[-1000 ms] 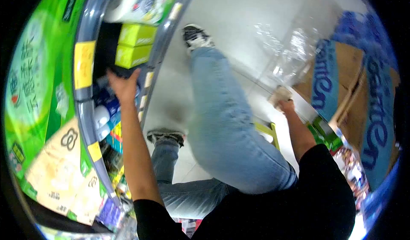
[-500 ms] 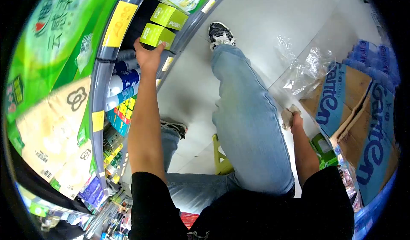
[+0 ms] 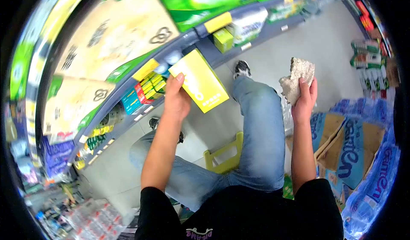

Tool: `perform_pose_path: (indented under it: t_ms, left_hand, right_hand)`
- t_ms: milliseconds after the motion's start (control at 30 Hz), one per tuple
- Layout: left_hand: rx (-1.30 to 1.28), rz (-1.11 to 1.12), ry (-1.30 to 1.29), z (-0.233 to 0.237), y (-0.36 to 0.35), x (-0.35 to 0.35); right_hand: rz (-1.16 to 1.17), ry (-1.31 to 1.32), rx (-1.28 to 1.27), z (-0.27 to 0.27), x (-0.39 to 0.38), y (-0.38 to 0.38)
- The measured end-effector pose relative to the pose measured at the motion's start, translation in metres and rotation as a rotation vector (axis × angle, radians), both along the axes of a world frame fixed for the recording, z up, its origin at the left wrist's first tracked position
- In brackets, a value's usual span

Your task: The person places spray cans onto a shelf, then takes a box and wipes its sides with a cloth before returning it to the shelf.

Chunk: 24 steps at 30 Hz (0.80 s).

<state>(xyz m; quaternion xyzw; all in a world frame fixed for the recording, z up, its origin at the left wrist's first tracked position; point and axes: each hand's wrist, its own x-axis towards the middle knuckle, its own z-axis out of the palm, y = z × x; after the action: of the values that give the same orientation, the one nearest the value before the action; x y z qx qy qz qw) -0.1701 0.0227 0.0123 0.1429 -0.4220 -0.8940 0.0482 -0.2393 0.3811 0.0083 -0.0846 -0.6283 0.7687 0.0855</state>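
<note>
My left hand grips a yellow-green box by its left side, with the thumb on the printed face. The box is lifted in front of the shelf. In my right hand is a crumpled greyish piece of cloth or paper, pinched between thumb and fingers above the floor. A second green box stands on the lower shelf beside a white and green package.
The shelf edge curves across the upper left, with large green packs above. A yellow-green stool is between my legs. Cardboard and blue-wrapped bottle packs lie at the right. More goods stand at the far right.
The left hand has taken one box off the shelf and brought it closer. My right hand has risen with the crumpled piece. The view has turned, so the shelf lies more across the top.
</note>
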Motion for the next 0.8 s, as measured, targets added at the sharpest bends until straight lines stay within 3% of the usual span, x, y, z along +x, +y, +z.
perform_pose_path:
  t_ms: [67, 133, 233, 367, 467, 567, 633, 733, 800]
  left_hand:
    - [0.159, 0.098, -0.090, 0.015, 0.001, 0.010]
    - [0.207, 0.035, 0.010, 0.015, -0.013, 0.020]
    - [0.271, 0.015, 0.103, 0.008, -0.024, 0.029]
    - [0.187, 0.113, 0.176, 0.044, -0.031, 0.039]
    - [-0.140, 0.266, 0.229, 0.066, -0.046, 0.045]
    - [-0.095, 0.327, 0.286, 0.073, -0.051, 0.043]
    - [-0.020, 0.364, 0.251, 0.078, -0.051, 0.044]
    - [0.086, 0.345, 0.164, 0.078, -0.071, 0.044]
    - [0.006, 0.345, 0.153, 0.076, -0.070, 0.042]
  right_hand:
    - [0.122, 0.122, 0.039, 0.049, 0.007, -0.046]
    - [0.236, 0.204, 0.156, 0.077, 0.026, -0.095]
    - [0.505, 0.375, 0.342, 0.087, 0.055, -0.161]
    - [0.523, 0.802, 0.744, 0.101, 0.050, -0.226]
    - [0.494, 0.838, 0.808, 0.123, 0.055, -0.252]
    - [0.513, 0.842, 0.867, 0.130, 0.070, -0.267]
    - [0.405, 0.991, 1.022, 0.125, 0.080, -0.273]
    - [0.538, 1.034, 1.130, 0.122, 0.095, -0.257]
    - [0.659, 1.039, 1.140, 0.128, 0.108, -0.245]
